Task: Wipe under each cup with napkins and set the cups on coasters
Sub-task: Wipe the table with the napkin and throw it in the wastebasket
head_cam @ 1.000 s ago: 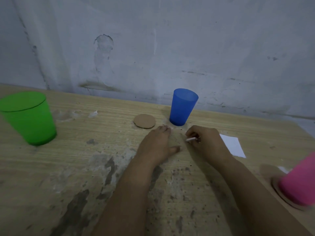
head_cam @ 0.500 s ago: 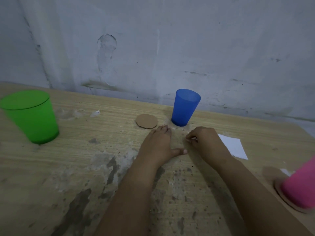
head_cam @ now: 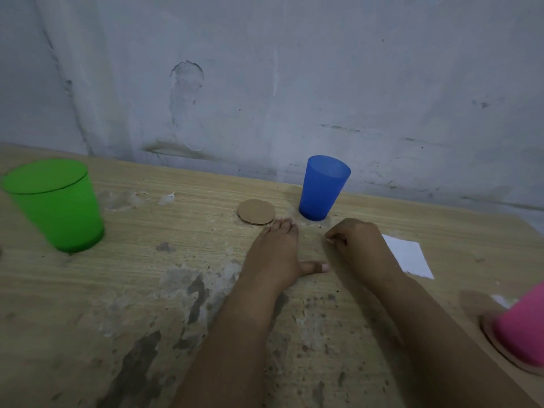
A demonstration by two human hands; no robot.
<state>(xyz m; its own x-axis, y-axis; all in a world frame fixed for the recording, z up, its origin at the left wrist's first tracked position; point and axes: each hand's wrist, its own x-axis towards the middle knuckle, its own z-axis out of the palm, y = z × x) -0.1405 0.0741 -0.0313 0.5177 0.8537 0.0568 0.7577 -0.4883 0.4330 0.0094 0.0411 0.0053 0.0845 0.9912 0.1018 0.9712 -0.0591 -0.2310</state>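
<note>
Head camera is looking down at the table (head_cam: 123,284), worn and stained, running up to a grey wall (head_cam: 294,69) at 12 o'clock. My left hand (head_cam: 275,254) is lying flat on the table near the middle, fingers straight and together, pointing toward 12, the thumb sticking out toward 3; its grip is holding nothing. The fingertips are ending just short of a round cardboard coaster (head_cam: 255,212), which is lying bare at 12 o'clock from that hand. My right hand (head_cam: 357,245) is sitting just beside the left at its 3 o'clock, fingers curled in, and its grip is pinching a small white scrap (head_cam: 329,239), too little of it showing for me to tell what it is. A blue cup (head_cam: 322,188) is standing upright straight on the table at 12 o'clock from the gap between my hands, just to the 3 o'clock side of the coaster and not on it. A green cup (head_cam: 56,204) is standing well apart at 9 o'clock, also on bare table. A pink cup (head_cam: 521,328) is sitting on a second coaster (head_cam: 497,346) at 4 o'clock, cut by the frame edge. A white napkin (head_cam: 410,256) is lying flat at 3 o'clock, partly under my right wrist.
</note>
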